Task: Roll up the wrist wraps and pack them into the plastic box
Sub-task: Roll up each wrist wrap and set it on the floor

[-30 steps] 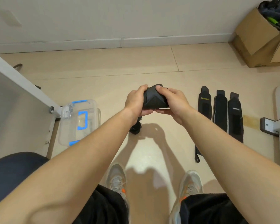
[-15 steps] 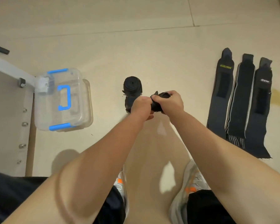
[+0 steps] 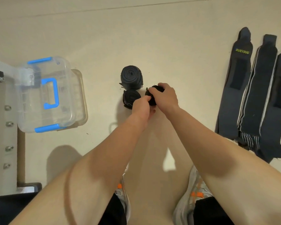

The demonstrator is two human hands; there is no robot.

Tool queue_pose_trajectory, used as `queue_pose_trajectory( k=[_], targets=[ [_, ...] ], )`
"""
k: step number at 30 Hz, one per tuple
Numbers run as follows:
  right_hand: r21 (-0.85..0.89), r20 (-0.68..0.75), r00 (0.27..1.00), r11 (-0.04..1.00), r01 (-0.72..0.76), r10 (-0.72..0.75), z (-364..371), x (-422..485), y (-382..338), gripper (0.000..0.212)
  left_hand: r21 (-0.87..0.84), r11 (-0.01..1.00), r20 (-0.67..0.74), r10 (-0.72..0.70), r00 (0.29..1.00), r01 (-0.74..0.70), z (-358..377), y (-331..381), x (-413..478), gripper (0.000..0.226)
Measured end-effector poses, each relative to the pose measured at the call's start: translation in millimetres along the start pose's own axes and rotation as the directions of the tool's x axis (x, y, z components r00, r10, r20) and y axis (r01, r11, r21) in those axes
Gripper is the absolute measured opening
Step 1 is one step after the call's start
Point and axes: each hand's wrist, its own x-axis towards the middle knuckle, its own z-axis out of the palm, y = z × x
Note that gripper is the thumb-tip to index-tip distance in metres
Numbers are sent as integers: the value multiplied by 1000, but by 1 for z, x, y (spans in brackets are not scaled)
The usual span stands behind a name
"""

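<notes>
Third roll (image 3: pixel 152 96) is in both my hands, low over the floor (image 3: pixel 177 38), about mid-floor in view. My right hand (image 3: pixel 165 96) is clamped over its top and side, my left hand (image 3: pixel 140 107) pinches its near-left edge with fingertips. Can't tell if it's touching the floor yet or if the end strap is fastened

Just left of it: two finished rolls, the far roll (image 3: pixel 132 77) standing on end with the spiral showing, the near roll (image 3: pixel 131 98) touching it, partly behind my left hand. New one looks headed to sit beside them

Well off to the right, near the right edge of view: three flat wraps (image 3: pixel 256 88) laid side by side, untouched

Plastic box (image 3: pixel 44 95) is at the left, clear with blue latches and handle, lid on, tucked against a white frame (image 3: pixel 2 120) with bolts. Looks empty, though glare makes that unsure

Status as I read it: three of six rolled, none packed. Left: roll three more, open the lid, load all six
</notes>
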Motion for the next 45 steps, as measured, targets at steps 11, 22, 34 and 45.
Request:
queue_pose_trajectory(
  k=[11, 22, 34, 45],
  targets=[
    [-15, -34, 996, 997, -80, 79, -70, -53, 12, 55, 306, 946, 38, 99, 994, -106, 7, 16, -65, 13],
    [-31, -292, 932, 971, -235, 216, -203, -78, 93, 39, 687, 690, 270, 50, 962, -229, 97, -25, -98, 12],
    [-43, -339, 855, 901, -431, 393, -221, -20, 169, 50, 793, 583, 273, -77, 959, -179, 186, -118, -10, 50],
    [84, -325, 838, 896, -436, 438, -206, -14, 162, 37, 782, 599, 189, 31, 982, -170, 193, -128, 0, 37]
  ],
)
